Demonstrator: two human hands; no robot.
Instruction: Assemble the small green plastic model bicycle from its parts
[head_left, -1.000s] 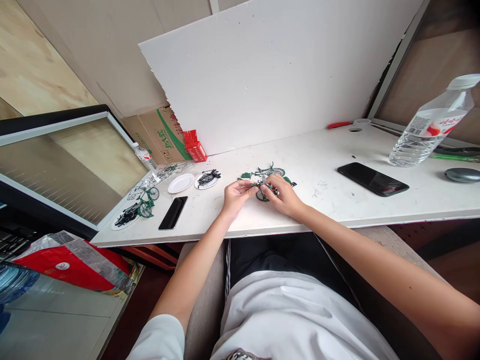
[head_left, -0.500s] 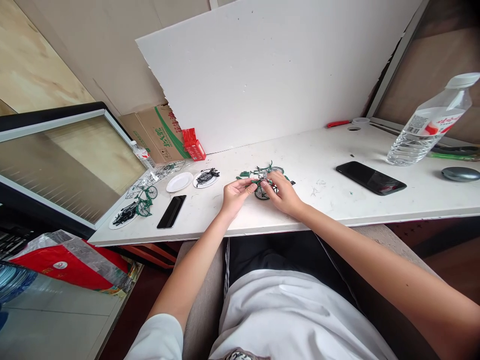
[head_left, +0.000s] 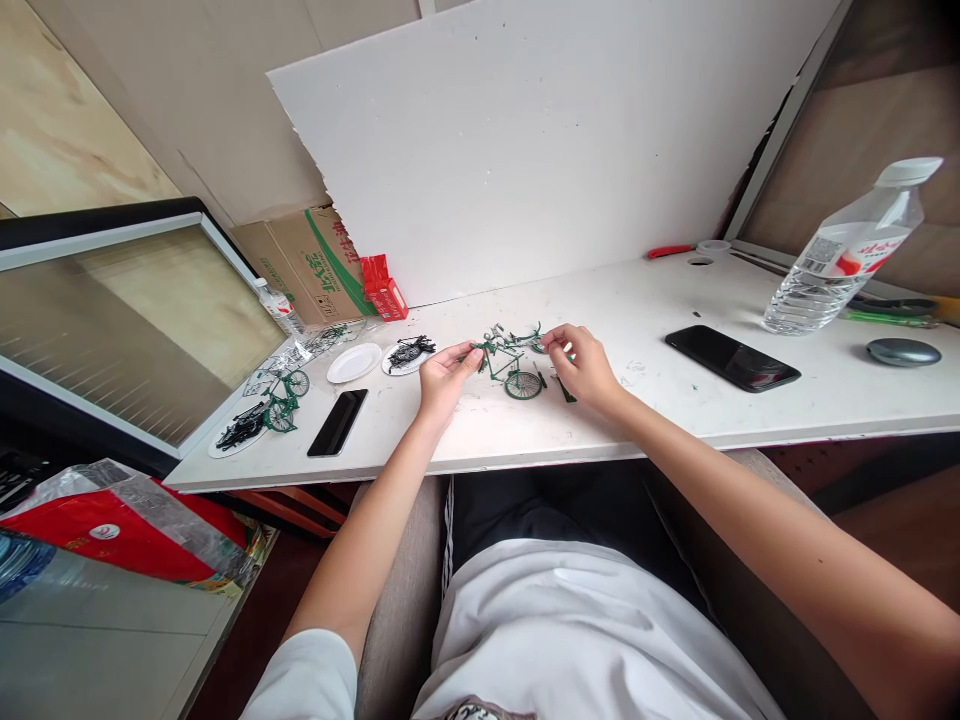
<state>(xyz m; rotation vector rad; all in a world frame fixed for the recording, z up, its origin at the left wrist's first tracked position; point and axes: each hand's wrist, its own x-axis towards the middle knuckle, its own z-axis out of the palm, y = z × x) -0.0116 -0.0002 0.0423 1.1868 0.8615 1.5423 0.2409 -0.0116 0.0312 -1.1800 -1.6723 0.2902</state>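
Note:
A small green model bicycle (head_left: 512,368) with one wheel fitted stands on the white desk (head_left: 675,400) in front of me. My left hand (head_left: 441,379) pinches its left end between thumb and fingers. My right hand (head_left: 583,362) hovers just right of it, fingertips closed on a small green part near the loose wheel (head_left: 534,343) behind. A dark strip (head_left: 564,389) lies under my right hand.
Left of the hands lie a black phone (head_left: 337,422), an empty white paper plate (head_left: 358,362), a plate of black parts (head_left: 406,354) and a finished green bicycle (head_left: 279,398). A second phone (head_left: 732,358), water bottle (head_left: 838,262) and grey disc (head_left: 903,351) sit right.
My hands have drawn apart. The left one now holds the bicycle frame by its end, and the right one has moved right and back off the frame.

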